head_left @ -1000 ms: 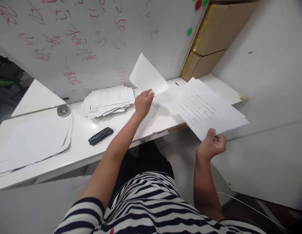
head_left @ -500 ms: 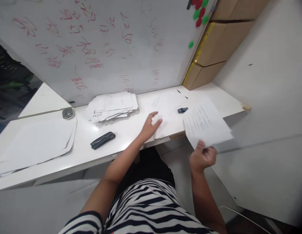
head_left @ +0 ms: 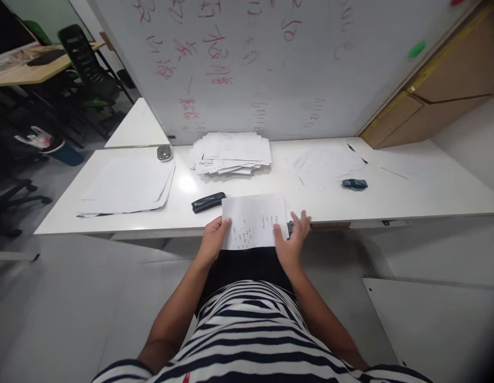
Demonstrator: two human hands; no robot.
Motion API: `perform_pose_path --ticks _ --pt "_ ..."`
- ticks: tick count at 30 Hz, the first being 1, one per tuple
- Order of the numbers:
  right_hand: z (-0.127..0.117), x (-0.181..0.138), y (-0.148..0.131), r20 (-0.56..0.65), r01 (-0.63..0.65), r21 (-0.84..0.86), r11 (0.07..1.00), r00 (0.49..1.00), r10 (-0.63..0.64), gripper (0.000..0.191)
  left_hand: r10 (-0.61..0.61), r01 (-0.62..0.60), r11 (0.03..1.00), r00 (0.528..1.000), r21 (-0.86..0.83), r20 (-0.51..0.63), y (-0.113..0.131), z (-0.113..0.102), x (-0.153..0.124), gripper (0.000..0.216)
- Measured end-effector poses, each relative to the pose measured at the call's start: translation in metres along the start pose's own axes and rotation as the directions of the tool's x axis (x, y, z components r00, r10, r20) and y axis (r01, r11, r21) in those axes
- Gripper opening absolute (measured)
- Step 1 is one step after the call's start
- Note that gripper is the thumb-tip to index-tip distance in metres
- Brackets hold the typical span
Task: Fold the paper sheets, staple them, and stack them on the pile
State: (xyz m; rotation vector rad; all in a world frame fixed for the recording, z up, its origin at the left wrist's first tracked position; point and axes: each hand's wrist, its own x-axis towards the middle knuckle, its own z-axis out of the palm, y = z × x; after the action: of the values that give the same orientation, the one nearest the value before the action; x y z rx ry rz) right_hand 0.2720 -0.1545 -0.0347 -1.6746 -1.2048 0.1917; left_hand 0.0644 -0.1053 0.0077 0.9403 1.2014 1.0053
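Printed paper sheets (head_left: 252, 213) are held up in front of me, over the table's front edge; how many there are I cannot tell. My left hand (head_left: 215, 236) pinches their left edge, thumb on top. At the right edge my right hand (head_left: 291, 234) has its thumb on the printed face, fingers behind and spread outward. Just beyond the left hand lies a black stapler (head_left: 207, 202), partly behind the paper. A thick, uneven pile of papers (head_left: 234, 151) rests farther back, against the whiteboard.
The white table (head_left: 318, 202) carries large blank sheets (head_left: 127, 183) and a small grey rounded device (head_left: 164, 153) at left. Toward the right are loose papers (head_left: 322, 159) and a small dark-blue object (head_left: 354, 184). A whiteboard (head_left: 294, 69) stands behind, with cardboard boxes (head_left: 438, 111) beside it.
The right hand has brought the paper from the right to the middle, in front of my body. The left hand, empty before, now grips its left edge. My view has turned left.
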Motion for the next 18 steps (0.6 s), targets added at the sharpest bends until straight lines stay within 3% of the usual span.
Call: perform_pose_path --ticks 3,5,7,10,12,13,15,18 --pt "0.0 -0.008 0.022 -0.056 -0.273 0.202 0.941 0.956 0.289 0.072 -0.04 0.037 0.997 0.999 -0.066 -0.036 -0.013 -0.012 -0.01 0.047" --pt "-0.002 -0.013 0.031 -0.004 -0.409 0.322 0.854 0.901 0.433 0.078 -0.06 0.055 0.994 0.997 -0.089 -0.052 -0.02 -0.011 -0.013 0.048" --pt "-0.005 -0.015 0.035 0.185 -0.529 0.413 0.741 0.846 0.501 0.076 -0.073 0.069 0.994 0.996 -0.084 -0.049 -0.026 -0.007 -0.014 0.048" --pt "-0.014 -0.011 0.031 0.53 -0.691 0.419 0.589 0.713 0.459 0.06 -0.075 0.075 0.996 0.997 -0.04 0.0 -0.026 -0.001 -0.013 0.047" --pt "-0.023 -0.003 0.024 0.573 -0.722 0.373 0.583 0.673 0.467 0.05 -0.052 0.052 0.999 0.998 0.016 0.039 -0.019 0.002 -0.014 0.046" --pt "-0.029 0.002 0.019 0.54 -0.706 0.356 0.612 0.69 0.482 0.047 -0.022 0.018 0.998 0.998 0.06 0.053 -0.013 0.003 -0.015 0.044" --pt "-0.042 0.014 0.008 0.428 -0.613 0.333 0.716 0.775 0.464 0.042 0.086 -0.097 0.982 0.994 0.161 0.072 0.005 0.005 -0.016 0.04" --pt "-0.054 0.041 -0.008 0.239 -0.348 0.326 0.879 0.93 0.28 0.037 0.308 -0.32 0.911 0.947 0.262 0.088 0.036 0.008 -0.011 0.035"
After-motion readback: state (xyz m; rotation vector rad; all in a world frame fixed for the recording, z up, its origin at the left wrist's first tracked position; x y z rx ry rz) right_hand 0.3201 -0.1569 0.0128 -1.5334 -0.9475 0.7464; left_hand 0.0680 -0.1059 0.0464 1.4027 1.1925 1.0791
